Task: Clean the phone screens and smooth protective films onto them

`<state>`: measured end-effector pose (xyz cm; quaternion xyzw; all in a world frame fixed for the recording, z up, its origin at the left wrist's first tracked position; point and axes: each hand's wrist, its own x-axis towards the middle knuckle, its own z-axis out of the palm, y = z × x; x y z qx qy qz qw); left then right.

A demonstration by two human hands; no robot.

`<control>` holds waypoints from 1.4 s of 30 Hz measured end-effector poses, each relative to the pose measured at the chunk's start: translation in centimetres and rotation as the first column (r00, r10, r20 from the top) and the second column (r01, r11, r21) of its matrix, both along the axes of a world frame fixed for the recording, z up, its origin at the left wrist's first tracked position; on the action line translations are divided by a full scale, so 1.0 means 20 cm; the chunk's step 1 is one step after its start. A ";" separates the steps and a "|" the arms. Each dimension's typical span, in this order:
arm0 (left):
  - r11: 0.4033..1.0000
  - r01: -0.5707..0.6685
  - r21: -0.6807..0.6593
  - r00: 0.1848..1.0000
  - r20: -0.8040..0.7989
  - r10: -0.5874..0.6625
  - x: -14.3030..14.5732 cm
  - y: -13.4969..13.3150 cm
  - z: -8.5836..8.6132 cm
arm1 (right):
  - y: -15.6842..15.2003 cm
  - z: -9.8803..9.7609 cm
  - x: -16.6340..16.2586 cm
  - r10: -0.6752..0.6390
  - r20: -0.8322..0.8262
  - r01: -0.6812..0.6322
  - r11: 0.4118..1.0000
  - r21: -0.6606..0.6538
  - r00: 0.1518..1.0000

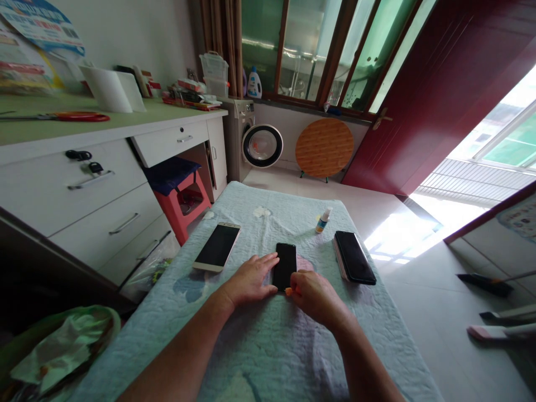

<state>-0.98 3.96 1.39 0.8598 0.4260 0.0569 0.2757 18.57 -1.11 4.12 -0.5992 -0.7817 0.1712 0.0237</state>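
Observation:
A black smartphone (285, 265) lies face up on the quilted cover in front of me, its screen dark. My left hand (253, 276) rests against its left edge, fingers stretched out and the thumb near the lower left corner. At the lower right of the phone, my right hand (312, 293) is closed around a small orange thing (288, 291); only a bit of it shows, perhaps cloth. A larger white-framed phone (218, 245) lies to the left. On the right is a black phone (355, 258) on top of something pinkish. Behind it stands a small spray bottle (323, 220).
The light green quilted cover (288, 209) spreads over the table. Left are a white desk (96, 184) with drawers, a pink stool (182, 195) and a waste basket (113, 321). A washing machine (240, 139) with its door ajar and a round wooden board (324, 146) stand beyond.

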 end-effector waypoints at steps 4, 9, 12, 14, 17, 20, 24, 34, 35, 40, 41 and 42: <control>1.000 0.003 0.014 1.000 0.020 -0.003 0.00 0.00 0.00 | 0.01 0.01 0.08 -0.009 0.027 0.010 0.999 -0.042 1.000; 1.000 0.002 0.002 1.000 0.015 -0.002 0.00 0.00 0.00 | 0.00 0.03 0.07 0.063 -0.120 -0.071 0.996 -0.062 0.991; 1.000 0.008 0.000 1.000 0.011 -0.008 0.00 0.00 -0.01 | 0.00 0.02 0.01 0.097 -0.149 -0.101 0.995 -0.017 0.984; 1.000 0.014 0.002 1.000 0.011 -0.014 0.00 0.01 -0.01 | -0.01 0.00 -0.04 0.113 -0.132 -0.113 0.994 0.007 0.985; 1.000 0.024 -0.003 1.000 0.014 -0.024 0.00 0.01 -0.02 | -0.01 -0.01 -0.08 0.097 -0.075 -0.095 0.995 0.021 0.992; 1.000 0.025 -0.013 1.000 0.012 -0.025 0.00 0.01 -0.01 | -0.01 -0.01 -0.09 0.054 -0.050 -0.052 0.998 0.024 0.997; 1.000 0.012 -0.015 1.000 0.006 -0.011 0.00 0.00 0.01 | -0.01 -0.01 -0.05 0.016 -0.035 -0.016 1.000 0.019 0.999; 1.000 0.013 0.021 0.999 0.035 -0.013 -0.01 0.00 -0.02 | 0.02 0.02 0.10 -0.040 -0.016 0.038 0.995 -0.091 0.999; 1.000 0.012 0.023 0.999 0.038 -0.013 -0.01 0.00 -0.02 | 0.02 0.03 0.11 -0.044 -0.028 0.041 0.995 -0.096 0.999; 1.000 -0.002 0.016 1.000 0.028 0.002 0.00 0.00 -0.01 | 0.03 0.03 0.12 -0.069 -0.143 0.066 0.997 -0.031 0.987; 1.000 -0.005 0.016 1.000 0.024 0.004 0.00 -0.01 0.00 | 0.04 0.02 0.11 -0.070 -0.171 0.071 0.997 0.003 0.983; 1.000 -0.006 0.019 1.000 0.021 0.006 0.00 -0.01 0.01 | 0.04 0.01 0.10 -0.070 -0.193 0.079 0.996 0.038 0.979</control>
